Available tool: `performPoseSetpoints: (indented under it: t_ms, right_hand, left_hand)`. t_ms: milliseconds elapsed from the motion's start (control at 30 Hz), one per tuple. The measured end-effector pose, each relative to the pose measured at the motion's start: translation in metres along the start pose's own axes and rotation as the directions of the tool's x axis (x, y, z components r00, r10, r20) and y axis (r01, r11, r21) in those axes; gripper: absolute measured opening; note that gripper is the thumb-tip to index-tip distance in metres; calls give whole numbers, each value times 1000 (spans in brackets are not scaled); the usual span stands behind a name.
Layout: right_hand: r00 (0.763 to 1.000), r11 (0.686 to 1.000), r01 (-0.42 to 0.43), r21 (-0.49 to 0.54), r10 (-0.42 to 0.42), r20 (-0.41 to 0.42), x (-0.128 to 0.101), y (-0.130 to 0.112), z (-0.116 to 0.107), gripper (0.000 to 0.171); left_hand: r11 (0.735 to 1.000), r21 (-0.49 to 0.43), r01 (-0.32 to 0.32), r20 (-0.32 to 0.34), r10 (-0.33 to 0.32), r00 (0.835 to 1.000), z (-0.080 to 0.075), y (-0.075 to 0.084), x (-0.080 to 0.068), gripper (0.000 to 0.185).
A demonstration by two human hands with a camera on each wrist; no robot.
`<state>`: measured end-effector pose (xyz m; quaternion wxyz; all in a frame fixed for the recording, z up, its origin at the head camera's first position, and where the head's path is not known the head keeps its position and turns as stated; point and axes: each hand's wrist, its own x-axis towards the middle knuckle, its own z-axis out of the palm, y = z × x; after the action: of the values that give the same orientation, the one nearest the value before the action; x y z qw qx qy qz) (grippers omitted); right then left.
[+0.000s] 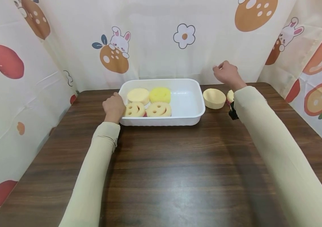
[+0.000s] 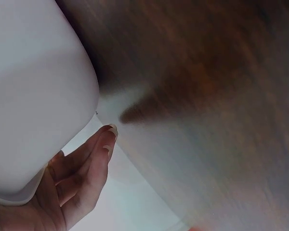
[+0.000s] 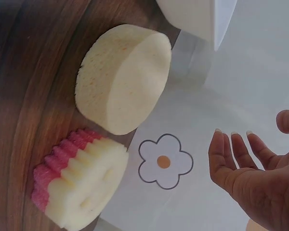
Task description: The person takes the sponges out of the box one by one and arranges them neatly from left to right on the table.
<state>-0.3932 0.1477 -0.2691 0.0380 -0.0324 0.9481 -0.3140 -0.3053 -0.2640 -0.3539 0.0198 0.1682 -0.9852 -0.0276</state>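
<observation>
A white tray (image 1: 189, 94) stands at the table's far middle. In its left half lie a pale round sponge (image 1: 138, 94), a yellow round sponge (image 1: 160, 94) and two smiley-face sponges (image 1: 135, 109) (image 1: 158, 109). My left hand (image 1: 114, 106) rests against the tray's left wall (image 2: 33, 96), fingers (image 2: 94, 159) nearly straight along it. My right hand (image 1: 226, 72) hovers by the back curtain, fingers relaxed and holding nothing (image 3: 253, 168). Below it on the table lie a pale round sponge (image 1: 214, 98) (image 3: 123, 77) and a pink-backed smiley sponge (image 1: 230, 96) (image 3: 79, 180), which my sleeve partly hides in the head view.
Printed curtains (image 1: 161, 41) close in the dark wooden table (image 1: 178, 176) at the back and on both sides. The tray's right half holds nothing. A black strap (image 1: 232, 112) sits on my right wrist.
</observation>
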Motion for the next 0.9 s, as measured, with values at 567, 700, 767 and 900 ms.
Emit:
performPoseSetpoints:
  t_ms: [567, 700, 767, 900]
  right_hand:
    - [1000, 1000, -13, -17, 14, 12, 9, -22, 13, 68]
    - [1000, 1000, -19, -18, 19, 16, 10, -29, 15, 68]
    - [999, 1000, -26, -17, 26, 19, 11, -33, 16, 67]
    - [999, 999, -36, -11, 36, 26, 11, -41, 17, 67]
  left_hand:
    - [1000, -22, 13, 11, -13, 1000, 3, 0, 0, 43]
    - [1000, -27, 13, 7, -12, 1000, 3, 0, 0, 43]
    - [999, -29, 15, 0, -15, 1000, 3, -1, 0, 43]
    - [999, -32, 14, -8, -15, 1000, 2, -1, 1, 42]
